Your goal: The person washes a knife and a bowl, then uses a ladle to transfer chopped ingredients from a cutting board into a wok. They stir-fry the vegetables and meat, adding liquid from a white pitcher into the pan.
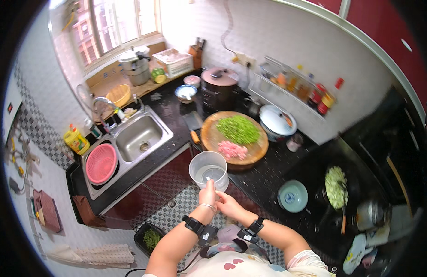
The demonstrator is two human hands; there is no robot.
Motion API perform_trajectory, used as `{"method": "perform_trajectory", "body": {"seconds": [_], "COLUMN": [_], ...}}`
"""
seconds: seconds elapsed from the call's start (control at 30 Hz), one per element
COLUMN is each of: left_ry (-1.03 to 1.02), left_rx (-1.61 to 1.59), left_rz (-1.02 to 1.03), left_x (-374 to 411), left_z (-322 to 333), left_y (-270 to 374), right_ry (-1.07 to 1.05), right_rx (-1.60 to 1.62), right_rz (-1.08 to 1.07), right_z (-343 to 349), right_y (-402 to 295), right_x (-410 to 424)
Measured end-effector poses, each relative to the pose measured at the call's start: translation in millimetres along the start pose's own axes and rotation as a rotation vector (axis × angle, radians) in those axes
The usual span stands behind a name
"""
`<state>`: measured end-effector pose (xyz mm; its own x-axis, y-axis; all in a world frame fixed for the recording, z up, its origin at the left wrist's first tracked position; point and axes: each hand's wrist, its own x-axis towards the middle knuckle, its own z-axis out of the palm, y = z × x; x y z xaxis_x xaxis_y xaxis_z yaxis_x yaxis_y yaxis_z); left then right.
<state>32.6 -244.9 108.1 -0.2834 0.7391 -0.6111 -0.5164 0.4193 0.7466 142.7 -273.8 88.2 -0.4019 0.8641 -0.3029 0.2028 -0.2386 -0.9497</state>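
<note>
A translucent plastic jug (pixel 196 173) with clear liquid in it is in my left hand (pixel 207 197), thumb up by the rim at the handle side. My right hand (pixel 230 205) is right beside the left one, fingertips by the handle; whether they grip it is hidden. Just beyond the jug, a round wooden chopping board (pixel 210 126) carries chopped green vegetable (pixel 238 128) and diced pink meat (pixel 232 150). A cleaver (pixel 193 121) with a wooden handle lies left of the board.
To the left are a steel sink (pixel 140 135) and a pink colander (pixel 102 163). On the right, a wok holds pale green pieces (pixel 335 187) and a spatula (pixel 344 214). A green bowl (pixel 293 196) stands nearer. A lidded pot (pixel 220 83) and enamel basin (pixel 277 121) stand behind.
</note>
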Motion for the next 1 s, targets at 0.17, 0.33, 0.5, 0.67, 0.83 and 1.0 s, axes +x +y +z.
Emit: {"method": "perform_trajectory", "body": {"seconds": [0.17, 0.33, 0.5, 0.67, 0.83, 1.0], "left_ry": [-0.234, -0.346, -0.401, -0.481, -0.45, -0.453], "left_rx": [0.161, 0.401, 0.634, 0.712, 0.815, 0.919], "left_rz": [-0.199, -0.165, -0.043, -0.045, 0.076, 0.134], "left_x": [-78, -125, -173, -215, -248, -262], "left_z": [25, 72, 142, 214, 280, 324], "left_y": [-43, -89, -126, -156, -171, -168], "right_ry": [0.207, 0.569, 0.901, 0.495, 0.412, 0.684], "right_rx": [-0.219, -0.62, -1.169, -1.297, -1.434, -1.215], "right_rz": [-0.099, -0.23, -0.109, 0.208, 0.039, -0.268], "right_z": [-66, -194, -328, -415, -434, -450], "right_y": [18, 24, 53, 114, 162, 163], "right_x": [-108, -230, -356, -460, -495, -505]}}
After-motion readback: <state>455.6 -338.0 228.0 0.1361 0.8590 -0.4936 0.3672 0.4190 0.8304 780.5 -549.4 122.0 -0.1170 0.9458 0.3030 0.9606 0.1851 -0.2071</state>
